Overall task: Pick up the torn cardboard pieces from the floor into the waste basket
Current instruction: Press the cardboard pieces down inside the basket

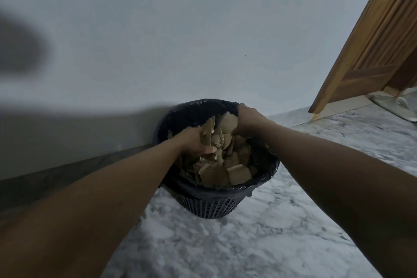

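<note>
A black mesh waste basket point(209, 206) lined with a black plastic bag stands against the wall. It is filled with several torn brown cardboard pieces point(234, 172). Both my hands are over its opening. My left hand point(196, 142) grips a bunch of cardboard pieces point(208, 131) at the basket's left side. My right hand point(247, 121) is closed on a larger cardboard piece point(229, 123) near the far rim. The two handfuls touch in the middle above the pile.
A grey wall point(180, 40) rises right behind the basket, with a dark skirting along its foot. The floor point(282, 232) is grey-white marble. A wooden door point(379, 36) stands open at the upper right, with a pale object on the floor beyond it.
</note>
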Available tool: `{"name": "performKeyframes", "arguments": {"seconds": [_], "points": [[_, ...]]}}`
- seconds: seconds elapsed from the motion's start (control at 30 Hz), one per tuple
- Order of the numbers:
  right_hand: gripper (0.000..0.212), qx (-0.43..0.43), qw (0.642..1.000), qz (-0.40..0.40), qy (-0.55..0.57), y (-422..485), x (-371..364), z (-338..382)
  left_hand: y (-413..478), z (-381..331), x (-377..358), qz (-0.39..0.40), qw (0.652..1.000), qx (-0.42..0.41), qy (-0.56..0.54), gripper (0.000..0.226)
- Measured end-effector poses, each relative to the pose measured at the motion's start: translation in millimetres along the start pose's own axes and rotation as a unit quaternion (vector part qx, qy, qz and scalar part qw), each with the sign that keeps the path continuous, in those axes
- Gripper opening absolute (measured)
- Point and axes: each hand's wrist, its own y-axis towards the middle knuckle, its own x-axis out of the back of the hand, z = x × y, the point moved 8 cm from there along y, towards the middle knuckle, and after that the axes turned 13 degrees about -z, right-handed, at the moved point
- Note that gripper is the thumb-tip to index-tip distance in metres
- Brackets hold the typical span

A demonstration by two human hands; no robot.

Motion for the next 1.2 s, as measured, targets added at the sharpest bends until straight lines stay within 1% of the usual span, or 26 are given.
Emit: {"name": "performKeyframes", "arguments": {"seconds": [0.07, 0.1, 0.17, 0.23, 0.27, 0.33, 0.4, 0.43, 0.47, 0.5, 0.53, 0.6, 0.67, 0.7, 0.73, 0.77, 0.8, 0.83, 0.87, 0.9, 0.97, 1.03, 1.1, 1.17, 1.2], "points": [[0.043, 0.033, 0.999, 0.009, 0.035, 2, 2, 10, -5, -7, 0, 0.002, 0.999, -0.006, -0.032, 0.077], [0.038, 0.046, 0.998, -0.013, 0.043, 6, 12, 14, -9, -13, 1, 0.004, 0.999, -0.012, -0.034, 0.075], [0.042, 0.065, 0.995, -0.069, 0.013, 10, 38, 21, -11, -18, 3, 0.004, 0.999, -0.020, -0.030, 0.072], [0.049, 0.087, 0.991, -0.093, -0.045, 9, 49, 24, -12, -18, 1, 0.022, 1.000, -0.005, -0.019, 0.076], [0.049, 0.090, 0.990, -0.080, -0.070, 5, 45, 23, -12, -17, -3, 0.039, 0.999, 0.004, -0.007, 0.078], [0.043, 0.094, 0.989, -0.013, -0.116, -4, 19, 16, -15, -20, -9, 0.066, 0.998, -0.002, 0.009, 0.078], [0.025, 0.082, 0.981, 0.079, -0.154, -12, -9, 4, -16, -23, -8, 0.068, 0.998, -0.008, 0.007, 0.070], [0.015, 0.076, 0.978, 0.109, -0.160, -13, -16, -1, -15, -23, -5, 0.057, 0.998, -0.008, 0.010, 0.065], [0.010, 0.071, 0.976, 0.127, -0.164, -14, -17, -4, -12, -20, -1, 0.040, 0.999, -0.007, 0.020, 0.060], [0.012, 0.074, 0.977, 0.125, -0.156, -11, -13, -4, -10, -18, 4, 0.016, 0.999, -0.012, 0.033, 0.056], [0.018, 0.079, 0.980, 0.110, -0.147, -8, -7, -3, -6, -16, 12, -0.017, 0.998, -0.018, 0.049, 0.050], [0.038, 0.077, 0.990, 0.054, -0.106, 0, 13, -3, -3, -16, 36, -0.112, 0.989, -0.048, 0.089, 0.040], [0.047, 0.056, 0.997, -0.009, -0.059, 4, 40, -8, -4, -18, 62, -0.207, 0.963, -0.081, 0.155, 0.038], [0.050, 0.044, 0.997, -0.029, -0.064, 2, 51, -12, -5, -17, 72, -0.233, 0.951, -0.086, 0.182, 0.039], [0.050, 0.027, 0.995, -0.018, -0.090, -2, 55, -20, -6, -13, 80, -0.239, 0.947, -0.073, 0.202, 0.041], [0.048, 0.014, 0.994, 0.014, -0.107, -8, 54, -28, -6, -4, 84, -0.227, 0.950, -0.046, 0.209, 0.043], [0.042, -0.012, 0.993, 0.069, -0.091, -17, 48, -37, -7, 7, 86, -0.207, 0.955, -0.010, 0.212, 0.046], [0.034, -0.045, 0.991, 0.122, -0.041, -25, 39, -47, -9, 16, 87, -0.189, 0.958, 0.020, 0.213, 0.047], [0.029, -0.087, 0.982, 0.166, 0.026, -35, 32, -55, -12, 25, 87, -0.177, 0.961, 0.043, 0.207, 0.048], [0.029, -0.125, 0.967, 0.202, 0.089, -44, 26, -61, -15, 32, 87, -0.169, 0.967, 0.056, 0.184, 0.047], [0.039, -0.167, 0.940, 0.249, 0.162, -57, 18, -68, -21, 42, 80, -0.151, 0.981, 0.079, 0.089, 0.043], [0.054, -0.178, 0.925, 0.281, 0.185, -65, 14, -71, -27, 46, 73, -0.132, 0.985, 0.108, -0.013, 0.050], [0.065, -0.179, 0.920, 0.293, 0.188, -68, 11, -74, -30, 45, 73, -0.129, 0.981, 0.118, -0.083, 0.052], [0.066, -0.186, 0.920, 0.282, 0.200, -67, 12, -79, -31, 41, 68, -0.113, 0.975, 0.125, -0.144, 0.052], [0.064, -0.189, 0.924, 0.262, 0.204, -64, 16, -82, -31, 40, 64, -0.102, 0.971, 0.126, -0.174, 0.053]]}}
